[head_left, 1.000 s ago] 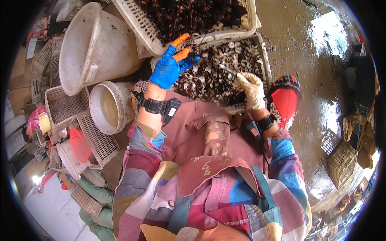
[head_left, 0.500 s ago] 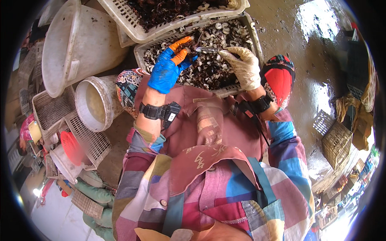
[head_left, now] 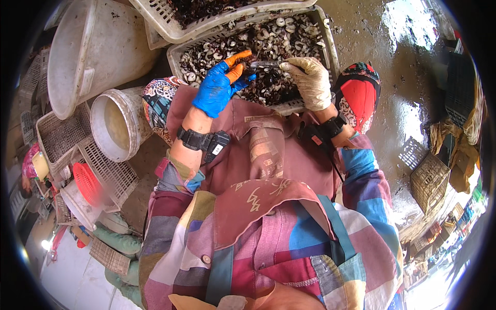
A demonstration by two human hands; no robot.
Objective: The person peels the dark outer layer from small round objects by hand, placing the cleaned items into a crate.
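Observation:
My left hand (head_left: pixel 216 88), in a blue glove with orange finger covers, is curled with thumb and fingers round a small dark reddish-brown, stringy piece (head_left: pixel 247 60). In a cream glove, my right hand (head_left: pixel 309 82) grips a short, thin metal blade (head_left: pixel 265 64), which points left toward that piece. Whether the blade tip touches it, I cannot tell. Both hands are over a pale plastic crate (head_left: pixel 330 49) filled with white, curled bits and dark reddish-brown scraps. The exact kind of these bits is unclear.
Beyond the crate, a second pale crate (head_left: pixel 178 33) holds dark stringy scraps. To the left are a large tipped tub (head_left: pixel 111 49), a white bucket (head_left: pixel 135 116), slatted baskets (head_left: pixel 116 178) and a red basket (head_left: pixel 87 183). Wet muddy floor (head_left: pixel 398 98) extends right, with a brown crate (head_left: pixel 430 178).
The whole view has shifted slightly, with the surroundings sliding left and up. My left hand has come a little nearer the blade. My right hand keeps its grip.

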